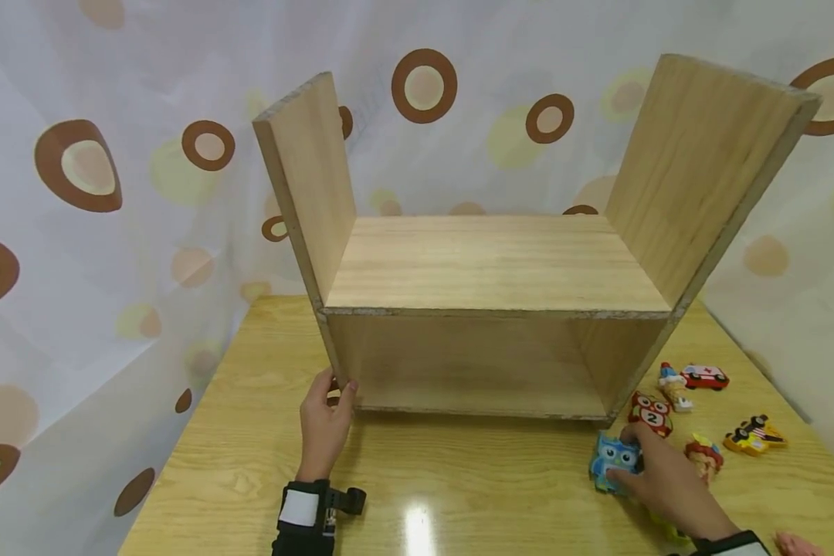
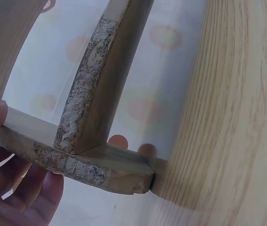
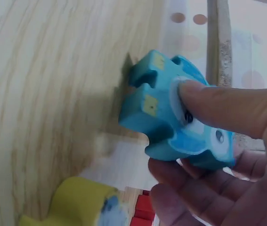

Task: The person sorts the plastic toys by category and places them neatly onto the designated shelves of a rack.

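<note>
A wooden two-level shelf (image 1: 496,262) with upright side boards stands in the middle of the table. My left hand (image 1: 325,428) grips the lower part of its left side board, thumb on the inner face and fingers round the outside. In the left wrist view, the rough front edge of that board (image 2: 88,170) passes between thumb and fingers. My right hand (image 1: 677,483) holds a blue owl toy (image 1: 610,462) by the shelf's front right corner. The right wrist view shows the thumb pressed on the owl's (image 3: 166,101) face, with fingers beneath its far side.
Right of the shelf on the table (image 1: 486,479) lie a red owl (image 1: 652,415) marked 2, an ice-cream-like toy (image 1: 676,388), a toy ambulance (image 1: 705,377), a yellow toy vehicle (image 1: 755,436) and a red-topped figure (image 1: 704,457). A yellow toy (image 3: 79,202) lies near my right hand.
</note>
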{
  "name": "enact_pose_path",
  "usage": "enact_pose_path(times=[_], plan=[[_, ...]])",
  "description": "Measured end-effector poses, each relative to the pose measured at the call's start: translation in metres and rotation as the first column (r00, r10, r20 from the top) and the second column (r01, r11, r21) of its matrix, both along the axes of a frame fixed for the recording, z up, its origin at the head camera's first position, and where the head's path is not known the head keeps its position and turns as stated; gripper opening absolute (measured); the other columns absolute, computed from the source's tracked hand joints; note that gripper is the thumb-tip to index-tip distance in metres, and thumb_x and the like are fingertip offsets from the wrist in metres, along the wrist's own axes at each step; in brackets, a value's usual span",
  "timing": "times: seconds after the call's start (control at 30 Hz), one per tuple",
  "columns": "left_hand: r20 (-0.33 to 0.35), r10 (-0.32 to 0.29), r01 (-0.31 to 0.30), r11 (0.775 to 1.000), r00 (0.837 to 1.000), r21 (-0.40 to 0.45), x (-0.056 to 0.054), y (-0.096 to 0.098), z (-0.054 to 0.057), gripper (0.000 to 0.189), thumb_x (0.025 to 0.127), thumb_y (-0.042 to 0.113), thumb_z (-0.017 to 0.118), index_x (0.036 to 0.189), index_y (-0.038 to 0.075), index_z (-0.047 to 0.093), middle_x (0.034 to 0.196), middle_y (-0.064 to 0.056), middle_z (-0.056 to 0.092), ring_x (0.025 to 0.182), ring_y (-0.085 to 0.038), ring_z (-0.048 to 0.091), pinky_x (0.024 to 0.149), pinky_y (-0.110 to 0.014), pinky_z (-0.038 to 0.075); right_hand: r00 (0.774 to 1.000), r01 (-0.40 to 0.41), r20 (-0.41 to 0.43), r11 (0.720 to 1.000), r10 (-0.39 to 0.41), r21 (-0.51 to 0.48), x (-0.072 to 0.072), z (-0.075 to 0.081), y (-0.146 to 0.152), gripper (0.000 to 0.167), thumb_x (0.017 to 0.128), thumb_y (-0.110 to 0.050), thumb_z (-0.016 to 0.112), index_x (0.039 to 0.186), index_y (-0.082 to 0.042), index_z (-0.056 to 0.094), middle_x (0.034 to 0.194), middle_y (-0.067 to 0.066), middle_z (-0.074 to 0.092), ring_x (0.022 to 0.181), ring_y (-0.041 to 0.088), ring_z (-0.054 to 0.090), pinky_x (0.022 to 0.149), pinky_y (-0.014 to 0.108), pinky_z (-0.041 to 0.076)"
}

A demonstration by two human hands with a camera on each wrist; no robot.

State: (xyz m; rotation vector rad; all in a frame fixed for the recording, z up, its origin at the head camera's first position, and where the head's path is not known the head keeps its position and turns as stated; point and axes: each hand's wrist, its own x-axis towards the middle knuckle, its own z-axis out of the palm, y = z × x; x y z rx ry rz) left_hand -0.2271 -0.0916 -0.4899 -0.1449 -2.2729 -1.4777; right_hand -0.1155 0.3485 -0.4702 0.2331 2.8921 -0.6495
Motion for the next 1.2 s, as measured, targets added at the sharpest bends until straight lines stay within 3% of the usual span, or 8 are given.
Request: enact_pose_path(times=[0.13, 0.23, 0.37, 0.5, 0.63, 0.93, 1.07, 1.2], plan=[[0.029, 0.015, -0.015, 1.0, 0.999, -0.011, 0.005, -0.004, -0.003, 0.034, 0.095, 0.015, 0.065, 0.129, 0.009, 0.063, 0.123, -0.01, 0.067, 0.105, -0.023, 0.065, 0.081, -0.032, 0.056, 1.0, -0.006, -0.026, 0.999, 0.004, -0.05, 0.005, -0.001, -0.007, 0.056, 0.08, -0.036, 0.081, 0.116, -0.003, 0.054, 0.107, 0.014, 0.069, 0.087, 0.019, 0.064, 0.069, 0.038, 0.051], [0.043, 0.022, -0.021, 1.0, 0.999, -0.012, 0.008, -0.005, -0.006, 0.033, 0.095, 0.015, 0.066, 0.128, 0.009, 0.063, 0.123, -0.009, 0.067, 0.105, -0.022, 0.065, 0.08, -0.03, 0.056, 0.998, -0.025, -0.056, 0.993, 0.019, -0.117, 0.008, -0.003, -0.014, 0.053, 0.083, -0.032, 0.079, 0.121, -0.003, 0.055, 0.111, 0.013, 0.068, 0.086, 0.016, 0.064, 0.067, 0.035, 0.052], [0.037, 0.01, -0.01, 1.0, 0.999, 0.005, 0.008, -0.004, -0.01, 0.033, 0.096, 0.015, 0.065, 0.128, 0.01, 0.063, 0.123, -0.009, 0.067, 0.104, -0.022, 0.065, 0.08, -0.029, 0.055, 0.984, -0.081, -0.166, 0.99, 0.062, -0.114, 0.011, -0.001, -0.026, 0.05, 0.084, -0.028, 0.078, 0.125, -0.004, 0.059, 0.114, 0.012, 0.069, 0.085, 0.013, 0.065, 0.067, 0.027, 0.052], [0.016, -0.009, 0.009, 1.0, 1.0, 0.021, 0.005, -0.001, -0.012, 0.033, 0.095, 0.014, 0.065, 0.128, 0.011, 0.063, 0.122, -0.008, 0.068, 0.102, -0.021, 0.065, 0.078, -0.026, 0.054, 0.957, -0.115, -0.279, 0.986, 0.078, -0.117, 0.01, 0.007, -0.04, 0.041, 0.084, -0.025, 0.078, 0.119, -0.009, 0.065, 0.108, 0.006, 0.069, 0.082, 0.006, 0.061, 0.065, 0.022, 0.05], [-0.01, -0.023, 0.023, 0.999, 1.0, 0.035, 0.003, 0.001, -0.012, 0.034, 0.095, 0.013, 0.066, 0.129, 0.012, 0.063, 0.121, -0.008, 0.068, 0.102, -0.021, 0.065, 0.078, -0.026, 0.054, 0.921, -0.17, -0.379, 0.968, 0.088, -0.188, 0.004, 0.019, -0.058, 0.034, 0.085, -0.02, 0.078, 0.115, -0.012, 0.066, 0.1, 0.0, 0.067, 0.079, 0.0, 0.059, 0.065, 0.021, 0.051], [-0.038, -0.047, 0.048, 0.998, 0.998, 0.045, -0.004, 0.002, -0.008, 0.035, 0.095, 0.014, 0.067, 0.129, 0.014, 0.063, 0.124, -0.006, 0.067, 0.103, -0.019, 0.063, 0.08, -0.028, 0.055, 0.882, -0.228, -0.46, 0.945, 0.099, -0.235, -0.018, 0.046, -0.087, 0.028, 0.087, -0.022, 0.076, 0.113, -0.015, 0.066, 0.102, -0.001, 0.067, 0.085, 0.004, 0.06, 0.069, 0.022, 0.053], [-0.028, -0.027, 0.028, 0.999, 0.999, 0.026, -0.002, -0.001, -0.01, 0.035, 0.094, 0.014, 0.067, 0.129, 0.014, 0.063, 0.123, -0.005, 0.067, 0.102, -0.017, 0.062, 0.08, -0.028, 0.055, 0.859, -0.296, -0.493, 0.918, 0.136, -0.263, -0.027, 0.053, -0.098, 0.027, 0.087, -0.017, 0.076, 0.112, -0.013, 0.066, 0.1, 0.0, 0.068, 0.085, 0.005, 0.061, 0.069, 0.023, 0.054], [-0.016, -0.007, 0.008, 1.0, 1.0, 0.022, -0.001, 0.001, -0.011, 0.036, 0.094, 0.013, 0.067, 0.13, 0.016, 0.063, 0.123, -0.003, 0.068, 0.101, -0.014, 0.061, 0.08, -0.028, 0.055, 0.835, -0.322, -0.529, 0.913, 0.149, -0.25, -0.037, 0.059, -0.105, 0.027, 0.086, -0.016, 0.076, 0.112, -0.014, 0.067, 0.097, -0.002, 0.068, 0.083, 0.003, 0.062, 0.07, 0.023, 0.054]])
